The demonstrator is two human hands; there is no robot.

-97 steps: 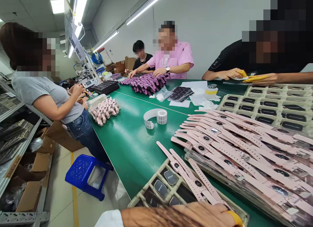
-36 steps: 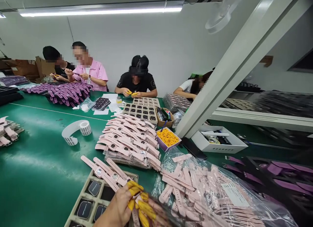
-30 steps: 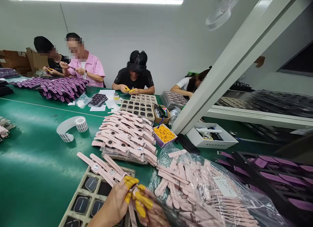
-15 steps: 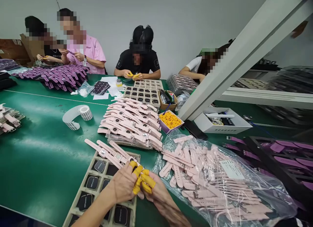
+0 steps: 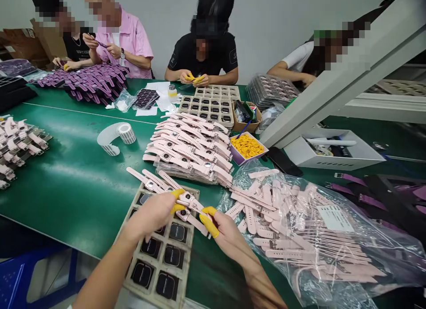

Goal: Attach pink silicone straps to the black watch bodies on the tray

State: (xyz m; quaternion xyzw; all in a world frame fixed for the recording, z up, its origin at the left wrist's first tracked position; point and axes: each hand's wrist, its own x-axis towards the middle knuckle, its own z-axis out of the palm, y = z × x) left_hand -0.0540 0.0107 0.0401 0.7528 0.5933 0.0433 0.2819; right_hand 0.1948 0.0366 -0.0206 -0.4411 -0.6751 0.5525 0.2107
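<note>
Low in the middle of the frame, your left hand (image 5: 156, 213) and right hand (image 5: 226, 233) each kept a tight grip on one pink watch (image 5: 189, 209), above the tray (image 5: 159, 260) on the green table (image 5: 73, 185).

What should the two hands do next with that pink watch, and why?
Probably lay the pink watch down beside the other pink watches on the tray. The left hand and right hand pinch it just above the tray, its strap looks attached, and three lie there in a row.
</note>
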